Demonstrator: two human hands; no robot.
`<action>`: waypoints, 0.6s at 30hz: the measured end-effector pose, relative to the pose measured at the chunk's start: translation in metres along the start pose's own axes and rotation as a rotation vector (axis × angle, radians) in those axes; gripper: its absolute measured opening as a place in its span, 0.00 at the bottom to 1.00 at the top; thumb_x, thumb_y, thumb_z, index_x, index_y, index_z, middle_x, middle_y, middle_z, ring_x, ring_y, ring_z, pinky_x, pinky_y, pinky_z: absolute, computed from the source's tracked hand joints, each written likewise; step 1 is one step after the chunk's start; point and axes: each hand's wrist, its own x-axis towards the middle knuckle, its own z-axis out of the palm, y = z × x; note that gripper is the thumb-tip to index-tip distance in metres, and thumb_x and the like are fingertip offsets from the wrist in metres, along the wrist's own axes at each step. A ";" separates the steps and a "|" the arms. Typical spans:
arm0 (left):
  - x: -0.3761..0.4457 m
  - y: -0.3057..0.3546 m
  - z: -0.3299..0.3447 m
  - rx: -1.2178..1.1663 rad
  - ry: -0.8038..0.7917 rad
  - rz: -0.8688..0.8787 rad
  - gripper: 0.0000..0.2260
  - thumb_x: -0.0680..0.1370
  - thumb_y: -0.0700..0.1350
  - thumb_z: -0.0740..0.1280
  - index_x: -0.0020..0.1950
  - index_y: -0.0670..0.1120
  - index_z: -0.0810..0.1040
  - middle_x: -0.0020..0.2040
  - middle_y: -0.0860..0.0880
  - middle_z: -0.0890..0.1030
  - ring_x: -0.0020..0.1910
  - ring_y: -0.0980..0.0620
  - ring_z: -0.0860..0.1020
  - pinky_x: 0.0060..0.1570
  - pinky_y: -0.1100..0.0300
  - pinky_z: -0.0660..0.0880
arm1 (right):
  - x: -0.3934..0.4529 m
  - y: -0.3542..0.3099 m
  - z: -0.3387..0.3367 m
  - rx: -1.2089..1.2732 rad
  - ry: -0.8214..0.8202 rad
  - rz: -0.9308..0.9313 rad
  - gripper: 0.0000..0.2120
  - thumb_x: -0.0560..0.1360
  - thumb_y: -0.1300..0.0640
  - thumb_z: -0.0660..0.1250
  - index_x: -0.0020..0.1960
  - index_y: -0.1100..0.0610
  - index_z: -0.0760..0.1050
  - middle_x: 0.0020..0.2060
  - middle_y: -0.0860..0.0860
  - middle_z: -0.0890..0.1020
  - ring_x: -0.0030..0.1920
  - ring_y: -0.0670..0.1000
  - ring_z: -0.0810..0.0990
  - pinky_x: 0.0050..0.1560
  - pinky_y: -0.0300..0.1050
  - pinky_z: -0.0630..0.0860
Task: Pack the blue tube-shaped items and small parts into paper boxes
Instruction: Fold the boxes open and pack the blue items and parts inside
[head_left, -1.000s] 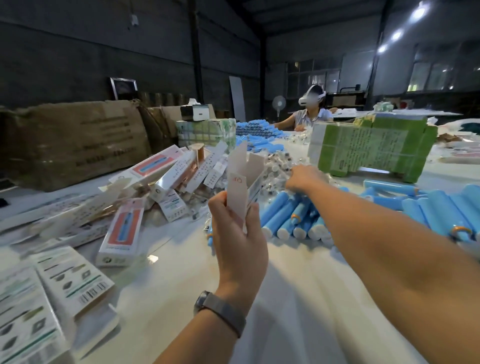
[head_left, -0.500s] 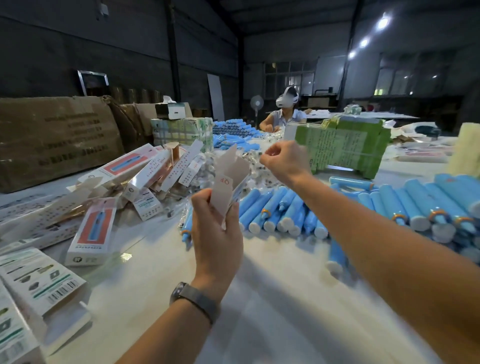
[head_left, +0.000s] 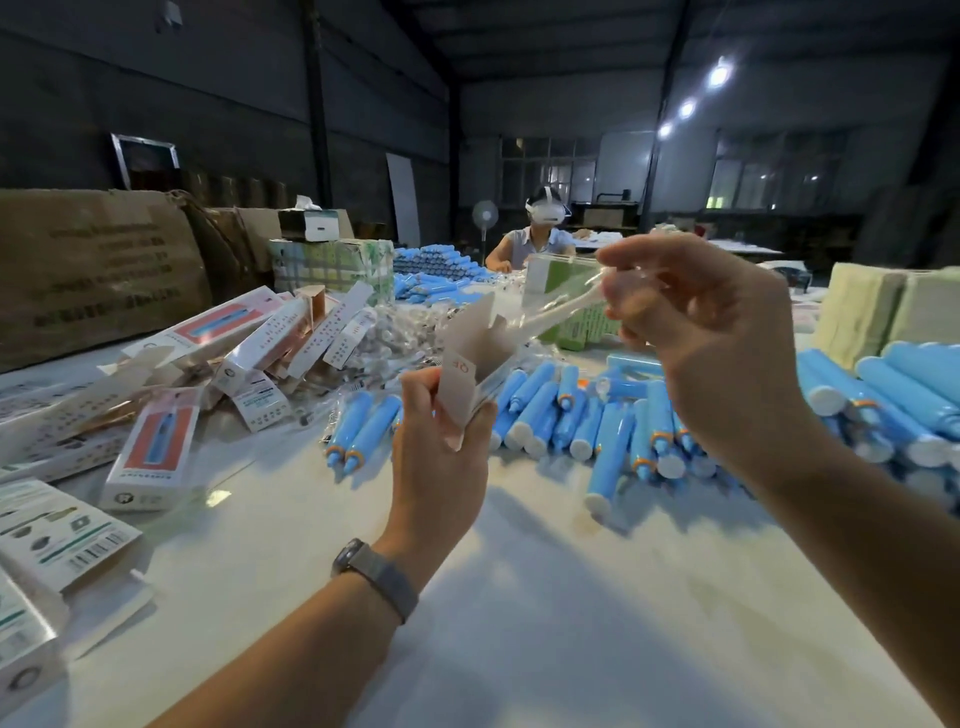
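Paper box (head_left: 470, 358), open at the top with its flaps standing up, sits upright in the left hand (head_left: 441, 452), whose fingers (head_left: 457, 434) curl round its lower part; a grey watch band (head_left: 376, 577) circles that wrist. Just right of and above the box mouth, the right hand (head_left: 696, 332) pinches a small white part in a clear wrapper (head_left: 556, 312) between thumb and fingertips, the rest of its fingers loosely bent. The part slants down from those fingers toward the open top of the box, its lower end at the flaps; whether it is already inside I cannot tell.

Below and beyond both hands, blue tubes (head_left: 540, 415) with white caps and orange rings lie in a loose heap on the white bench (head_left: 519, 597), spreading out to the right of the right hand's fingers. Left of the left hand's fingers lies a jumble of packed boxes (head_left: 150, 452) with red-and-blue window fronts, and beyond them a heap of small wrapped parts (head_left: 395, 332). Flat printed cartons (head_left: 62, 535) lie at the near left edge. A large brown carton (head_left: 93, 270) stands far left, and another person in a white headset (head_left: 543, 228) sits at the far end of the bench
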 end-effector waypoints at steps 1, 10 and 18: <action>-0.002 0.002 0.001 0.000 -0.010 0.009 0.15 0.74 0.44 0.70 0.47 0.59 0.64 0.42 0.69 0.74 0.43 0.61 0.75 0.45 0.58 0.78 | -0.003 -0.001 -0.001 -0.009 -0.009 -0.018 0.09 0.73 0.61 0.71 0.49 0.49 0.81 0.35 0.43 0.81 0.34 0.45 0.77 0.38 0.38 0.75; -0.009 0.005 0.004 -0.045 -0.081 0.021 0.15 0.74 0.47 0.71 0.45 0.62 0.65 0.44 0.56 0.77 0.51 0.41 0.80 0.47 0.36 0.77 | -0.011 0.008 0.000 -0.321 -0.082 -0.328 0.07 0.70 0.63 0.75 0.45 0.58 0.79 0.39 0.50 0.83 0.34 0.48 0.78 0.35 0.44 0.77; -0.012 0.007 0.007 0.010 -0.104 0.090 0.18 0.74 0.45 0.71 0.47 0.64 0.64 0.41 0.63 0.74 0.42 0.47 0.79 0.46 0.47 0.79 | -0.022 0.026 0.007 -0.748 -0.243 -0.440 0.12 0.78 0.51 0.68 0.44 0.59 0.83 0.49 0.54 0.79 0.47 0.54 0.74 0.39 0.53 0.75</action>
